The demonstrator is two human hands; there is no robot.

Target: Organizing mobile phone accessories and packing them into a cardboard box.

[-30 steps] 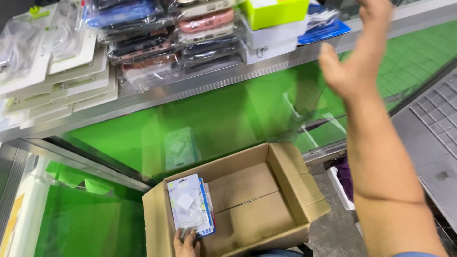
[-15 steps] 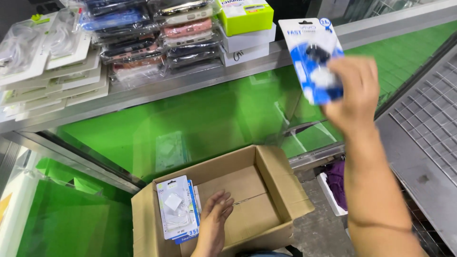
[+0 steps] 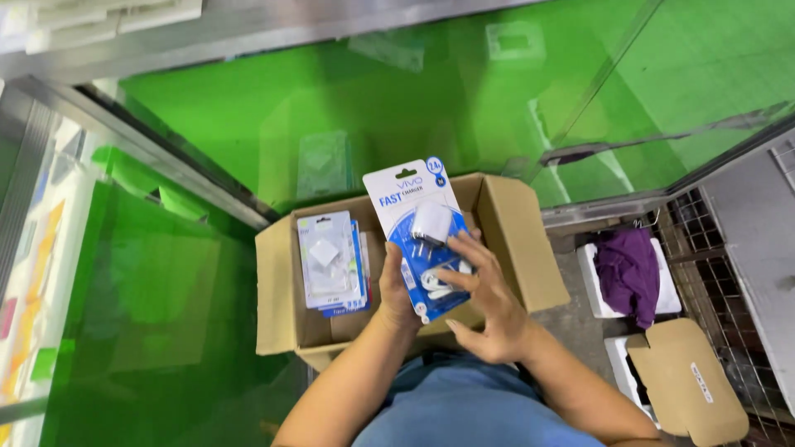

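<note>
Two hands grip one charger pack (image 3: 421, 234) over the box (image 3: 278, 281): left hand (image 3: 396, 290) behind its lower edge, right hand (image 3: 487, 300) across front; long axis points away, stack (image 3: 331, 262) left.

Blue-white charger blister pack (image 3: 421, 236), upright
</note>
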